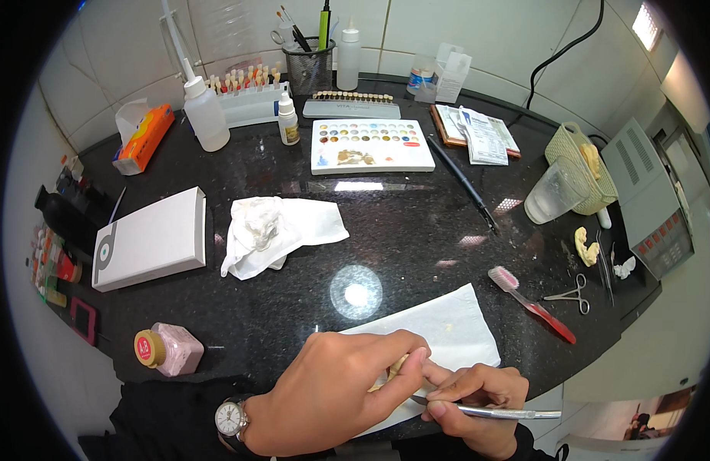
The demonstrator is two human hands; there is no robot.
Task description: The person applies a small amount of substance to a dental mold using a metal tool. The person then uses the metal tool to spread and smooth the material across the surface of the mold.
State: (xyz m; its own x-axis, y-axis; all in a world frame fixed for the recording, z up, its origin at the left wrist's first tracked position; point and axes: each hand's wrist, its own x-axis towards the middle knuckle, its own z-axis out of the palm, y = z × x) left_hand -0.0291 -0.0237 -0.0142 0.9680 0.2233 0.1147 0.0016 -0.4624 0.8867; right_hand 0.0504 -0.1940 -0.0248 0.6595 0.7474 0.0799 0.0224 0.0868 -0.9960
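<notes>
My left hand [328, 392] is closed around a small yellowish piece [396, 370], apparently dental plaster; the fingers hide most of it. With a pen-like grip, my right hand [482, 403] holds a slim silver-handled carving knife [516, 413]. Its short dark blade points left, close beside the piece; whether it touches cannot be made out. Both hands are above a white paper sheet [455, 338] at the table's front edge, where a few pale specks lie.
Right of the paper lie a red toothbrush [535, 307], clamp scissors [574, 295] and a yellowish dental cast [585, 247]. A clear cup [555, 192] stands behind. A crumpled tissue [259, 227], white box [151, 242] and pink-filled jar [174, 349] are leftward; a paint palette [374, 161] sits farther back.
</notes>
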